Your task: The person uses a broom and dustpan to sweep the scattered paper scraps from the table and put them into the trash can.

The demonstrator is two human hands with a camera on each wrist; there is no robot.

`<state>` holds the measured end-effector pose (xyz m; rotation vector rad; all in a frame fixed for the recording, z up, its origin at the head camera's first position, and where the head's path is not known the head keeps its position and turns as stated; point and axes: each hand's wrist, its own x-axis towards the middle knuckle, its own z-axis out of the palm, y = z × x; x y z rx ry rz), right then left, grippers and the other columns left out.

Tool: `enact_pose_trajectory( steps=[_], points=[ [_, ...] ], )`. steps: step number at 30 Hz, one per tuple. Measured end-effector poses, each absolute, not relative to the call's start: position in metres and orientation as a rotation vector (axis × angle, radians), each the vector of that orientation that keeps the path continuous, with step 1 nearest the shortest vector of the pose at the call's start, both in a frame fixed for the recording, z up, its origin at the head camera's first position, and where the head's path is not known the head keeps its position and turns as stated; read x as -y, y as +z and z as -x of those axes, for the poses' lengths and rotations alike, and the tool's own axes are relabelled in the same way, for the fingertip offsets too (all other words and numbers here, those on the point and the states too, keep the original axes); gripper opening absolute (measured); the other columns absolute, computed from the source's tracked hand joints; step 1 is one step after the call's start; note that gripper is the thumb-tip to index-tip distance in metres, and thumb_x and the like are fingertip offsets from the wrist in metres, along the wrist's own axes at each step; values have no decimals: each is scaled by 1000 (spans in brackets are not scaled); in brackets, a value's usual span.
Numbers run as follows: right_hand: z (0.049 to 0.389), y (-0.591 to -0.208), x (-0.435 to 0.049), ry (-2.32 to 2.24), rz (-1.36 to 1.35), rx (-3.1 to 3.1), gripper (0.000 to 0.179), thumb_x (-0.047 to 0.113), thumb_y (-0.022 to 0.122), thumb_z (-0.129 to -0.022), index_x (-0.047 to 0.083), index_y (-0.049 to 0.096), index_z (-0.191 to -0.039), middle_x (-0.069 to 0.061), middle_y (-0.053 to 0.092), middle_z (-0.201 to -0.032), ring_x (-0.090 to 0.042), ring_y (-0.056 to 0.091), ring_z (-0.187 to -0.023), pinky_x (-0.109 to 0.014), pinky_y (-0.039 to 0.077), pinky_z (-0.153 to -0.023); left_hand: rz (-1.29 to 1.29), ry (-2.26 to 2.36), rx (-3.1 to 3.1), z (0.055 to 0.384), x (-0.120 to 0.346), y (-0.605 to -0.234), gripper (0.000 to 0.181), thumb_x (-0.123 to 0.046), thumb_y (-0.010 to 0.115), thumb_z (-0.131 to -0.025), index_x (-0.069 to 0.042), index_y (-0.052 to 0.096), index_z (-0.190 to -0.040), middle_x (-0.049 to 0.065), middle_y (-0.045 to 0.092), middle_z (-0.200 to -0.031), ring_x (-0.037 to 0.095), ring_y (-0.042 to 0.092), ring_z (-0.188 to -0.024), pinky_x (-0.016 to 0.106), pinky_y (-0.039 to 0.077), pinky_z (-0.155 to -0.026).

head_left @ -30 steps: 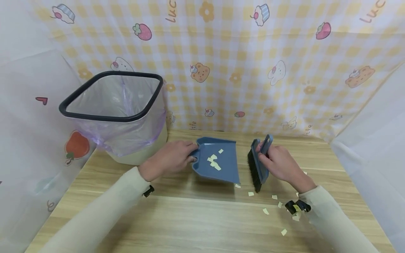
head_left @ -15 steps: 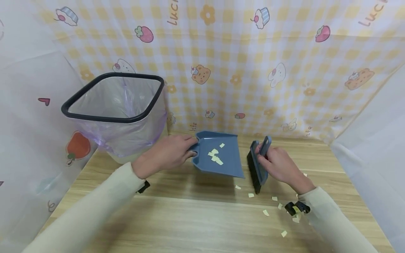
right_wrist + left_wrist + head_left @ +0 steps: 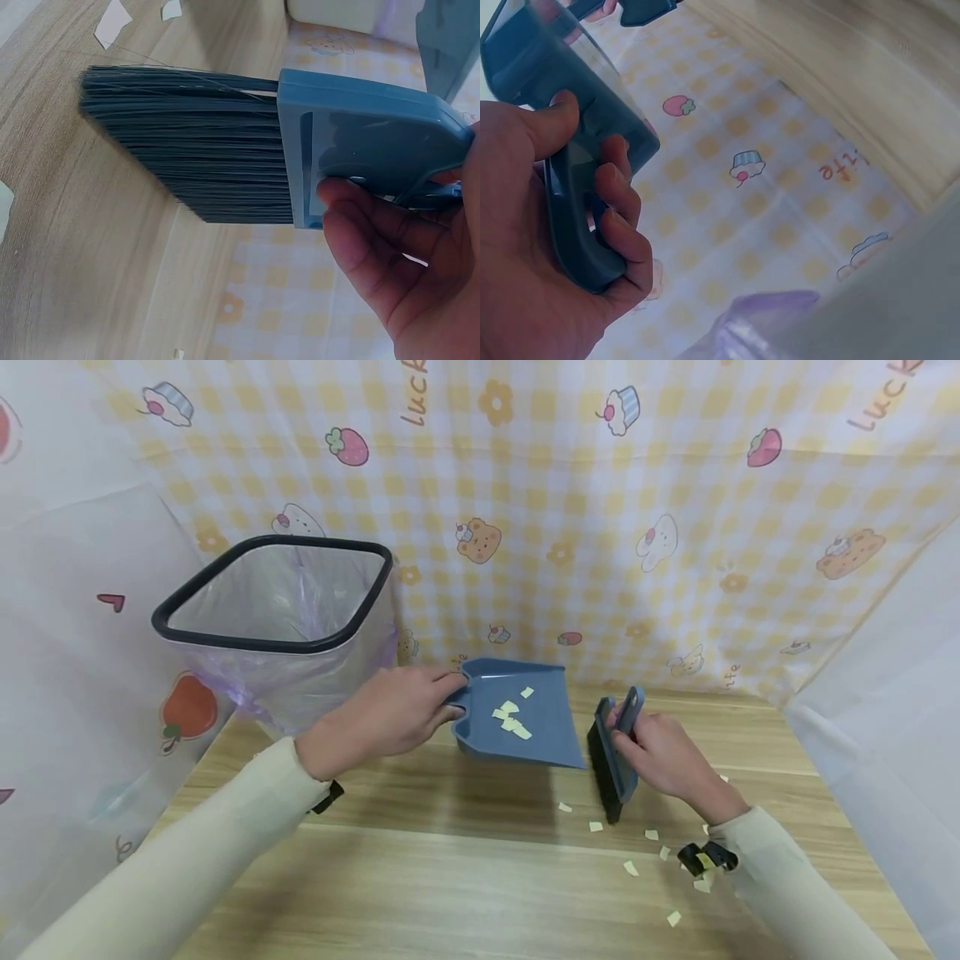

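Dustpan [image 3: 551,714], blue, held by its handle in the left hand [image 3: 393,710], with fingers curled round the handle and thumb laid along it in the left wrist view. Hangs above the wooden table [image 3: 450,893], with a shadow below, and with the open lip turned to the right. Bears several pale yellow paper bits [image 3: 510,724], gathered mostly in one small group, with one lying a little apart.

Held in the right hand [image 3: 663,756], between thumb and fingers: small blue brush [image 3: 619,777] with dark bristles. Stands on the right of the dustpan, near its lip, with bristles toward the table. Perhaps touching the table with the bristle tips, but hard to tell from these views.

Scattered on the table, before the brush and around the right wrist: more paper scraps [image 3: 631,868], a few near the dark strap [image 3: 708,858]. Over both forearms: cream sleeves [image 3: 195,852].

Farther left, beyond the left forearm: bin [image 3: 300,647] with black rim and thin clear liner [image 3: 277,585], purple in its outer folds. Behind everything: yellow-and-white checked cloth [image 3: 562,485], printed with strawberries, cupcakes and small animals.
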<state>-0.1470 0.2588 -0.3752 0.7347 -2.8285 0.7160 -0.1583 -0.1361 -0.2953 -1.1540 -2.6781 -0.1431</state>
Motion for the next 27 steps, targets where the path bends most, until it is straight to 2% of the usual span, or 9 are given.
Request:
enact_pose_trajectory(
  steps=[7, 14, 19, 27],
  points=[
    [145, -375, -259, 732, -692, 2846, 15, 10, 52, -111, 8, 66, -112, 8, 51, -64, -13, 52, -59, -39, 47, -66, 1163, -106, 2596, 156, 139, -283, 34, -31, 72, -110, -3, 70, -129, 8, 72, -107, 30, 74, -85, 52, 62, -65],
    [145, -375, -259, 721, -702, 2849, 12, 12, 52, -112, 11, 64, -110, 9, 47, -62, -12, 49, -56, -37, 44, -63, 1153, -44, 2552, 157, 145, -270, 34, -30, 73, -109, -2, 69, -126, 9, 68, -99, 28, 72, -80, 47, 61, -61],
    [145, -375, -259, 715, -707, 2846, 9, 11, 55, -111, 12, 63, -109, 9, 46, -61, -12, 50, -56, -37, 44, -63, 1134, -51, 2562, 158, 151, -255, 36, -31, 70, -110, -1, 69, -130, 10, 70, -104, 29, 73, -83, 49, 62, -68],
    [145, -375, -259, 722, -701, 2842, 7, 10, 56, -109, 11, 63, -110, 8, 48, -63, -14, 52, -59, -39, 45, -64, 1088, -84, 2648, 160, 162, -227, 36, -29, 64, -114, -2, 68, -138, 12, 73, -123, 32, 75, -96, 54, 63, -80]
  ],
)
